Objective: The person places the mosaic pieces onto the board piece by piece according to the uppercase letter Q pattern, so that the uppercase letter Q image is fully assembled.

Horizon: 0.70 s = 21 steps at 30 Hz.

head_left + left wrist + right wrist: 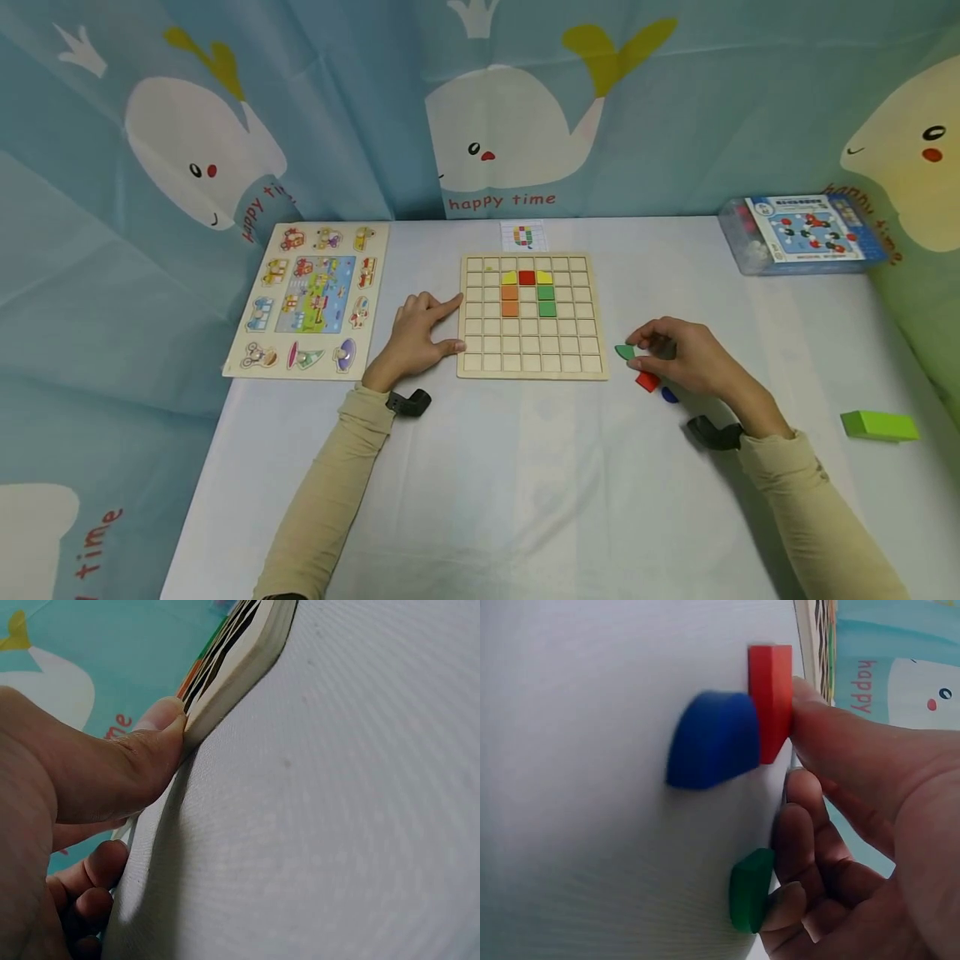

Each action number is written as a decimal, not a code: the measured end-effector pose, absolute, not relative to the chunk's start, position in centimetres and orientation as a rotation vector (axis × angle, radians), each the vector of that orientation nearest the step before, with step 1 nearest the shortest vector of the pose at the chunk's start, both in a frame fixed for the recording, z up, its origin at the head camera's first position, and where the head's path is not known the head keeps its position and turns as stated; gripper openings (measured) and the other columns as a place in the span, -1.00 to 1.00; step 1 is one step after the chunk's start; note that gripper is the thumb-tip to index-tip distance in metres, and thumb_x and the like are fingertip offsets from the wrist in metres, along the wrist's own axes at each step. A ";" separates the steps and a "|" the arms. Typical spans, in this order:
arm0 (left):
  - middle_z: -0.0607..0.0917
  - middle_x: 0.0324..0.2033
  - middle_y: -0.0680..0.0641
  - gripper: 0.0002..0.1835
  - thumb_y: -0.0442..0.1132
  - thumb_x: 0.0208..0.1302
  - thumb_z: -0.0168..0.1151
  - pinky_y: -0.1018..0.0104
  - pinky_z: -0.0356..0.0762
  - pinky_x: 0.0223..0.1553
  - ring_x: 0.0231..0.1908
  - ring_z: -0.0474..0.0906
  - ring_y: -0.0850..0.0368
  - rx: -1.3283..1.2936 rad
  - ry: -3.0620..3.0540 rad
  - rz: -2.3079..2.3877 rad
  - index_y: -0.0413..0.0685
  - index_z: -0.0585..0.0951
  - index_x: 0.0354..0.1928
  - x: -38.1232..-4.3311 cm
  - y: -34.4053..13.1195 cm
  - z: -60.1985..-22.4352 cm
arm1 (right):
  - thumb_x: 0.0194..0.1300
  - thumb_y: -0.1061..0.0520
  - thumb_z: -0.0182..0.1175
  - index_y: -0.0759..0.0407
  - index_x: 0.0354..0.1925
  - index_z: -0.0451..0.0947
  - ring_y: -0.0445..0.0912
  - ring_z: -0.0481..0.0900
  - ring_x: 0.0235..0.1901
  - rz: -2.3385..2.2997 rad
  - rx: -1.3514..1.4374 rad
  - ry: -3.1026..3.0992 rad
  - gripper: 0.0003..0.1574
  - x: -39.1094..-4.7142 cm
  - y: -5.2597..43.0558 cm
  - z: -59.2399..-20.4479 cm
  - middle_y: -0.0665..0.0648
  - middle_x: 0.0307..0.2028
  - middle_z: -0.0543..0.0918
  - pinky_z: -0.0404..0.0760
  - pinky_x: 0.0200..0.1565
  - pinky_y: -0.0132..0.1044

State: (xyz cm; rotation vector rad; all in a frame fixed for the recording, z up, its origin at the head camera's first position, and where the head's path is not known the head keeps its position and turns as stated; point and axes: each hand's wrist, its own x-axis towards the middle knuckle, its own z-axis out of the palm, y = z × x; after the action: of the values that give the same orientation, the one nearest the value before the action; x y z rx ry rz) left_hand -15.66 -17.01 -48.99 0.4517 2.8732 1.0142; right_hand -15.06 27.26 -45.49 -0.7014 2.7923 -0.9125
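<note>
1. The puzzle (307, 300) is set at the far left of the table (510, 483); its lower right corner is partly overlapped by the left wrist.
2. The left hand (414, 333) is placed between puzzle and board. Thumb and forefinger are extended, spread wide, and rested against the board's left edge; nothing is gripped.
3. The board (528, 363) is positioned flat at table centre. Seven tiles (527, 277) are seated in its upper middle: two yellow with one red between them, two orange below left, two green below right.
4. The card (523, 237) is laid just beyond the board's far edge, before the curtain (360, 125).
5. The green piece (624, 352) is located just right of the board, pinched narrowly between thumb and forefinger of the right hand (686, 354).
6. The red piece (647, 382) and blue piece (670, 394) are left on the table close under that hand, partly covered by it in the head view. A green shape (751, 891) is seen beside its curled fingers in the right wrist view.
7. The box (802, 235) is stood at the far right, against the curtain.
8. The green block (880, 426) is placed near the right edge, well apart from the board.
</note>
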 end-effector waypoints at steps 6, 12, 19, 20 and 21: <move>0.44 -0.12 -0.12 -0.09 -0.05 0.21 0.59 0.04 0.15 0.08 -0.11 0.21 -0.03 0.452 2.868 1.028 0.04 0.40 0.58 -15.7 -17.0 -49.0 | 0.22 0.26 0.55 0.21 -0.07 0.71 -0.23 0.59 -0.38 -0.956 -0.742 2.781 -0.69 -14.9 27.1 -45.5 0.08 -0.28 0.69 0.59 -0.31 -0.42; 0.44 -0.11 -0.13 -0.09 -0.04 0.23 0.57 0.04 0.14 0.08 -0.10 0.21 -0.04 0.449 2.864 1.024 0.04 0.39 0.59 -15.8 -17.0 -49.0 | 0.29 0.25 0.50 0.26 -0.05 0.67 -0.25 0.58 -0.38 -0.942 -0.777 2.769 -0.71 -14.9 26.9 -45.6 0.09 -0.28 0.69 0.59 -0.37 -0.40; 0.44 -0.12 -0.13 -0.09 -0.04 0.22 0.58 0.04 0.15 0.07 -0.12 0.21 -0.03 0.455 2.869 1.029 0.04 0.40 0.58 -15.7 -17.0 -49.0 | 0.33 0.28 0.46 0.21 -0.01 0.68 -0.26 0.65 -0.33 -0.995 -0.725 2.804 -0.73 -14.8 26.9 -45.4 0.07 -0.27 0.77 0.59 -0.32 -0.46; 0.44 -0.12 -0.13 -0.09 -0.04 0.22 0.58 0.04 0.15 0.07 -0.12 0.21 -0.03 0.453 2.870 1.028 0.04 0.40 0.58 -15.7 -17.0 -49.0 | 0.32 0.29 0.46 0.21 -0.02 0.69 -0.25 0.67 -0.33 -1.004 -0.706 2.812 -0.73 -14.9 26.9 -45.4 0.08 -0.27 0.79 0.59 -0.30 -0.48; 0.44 -0.12 -0.13 -0.09 -0.04 0.22 0.58 0.05 0.14 0.07 -0.12 0.21 -0.03 0.453 2.871 1.029 0.04 0.40 0.58 -15.7 -17.0 -49.1 | 0.31 0.29 0.47 0.21 -0.02 0.70 -0.25 0.69 -0.32 -1.012 -0.684 2.817 -0.72 -14.9 26.9 -45.3 0.10 -0.27 0.81 0.60 -0.29 -0.50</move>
State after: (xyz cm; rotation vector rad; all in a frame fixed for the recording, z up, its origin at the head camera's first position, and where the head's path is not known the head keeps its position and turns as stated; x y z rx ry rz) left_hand -15.71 -17.00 -49.06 0.4526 2.8709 1.0288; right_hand -14.91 26.91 -45.34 -0.6836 2.8174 -1.0117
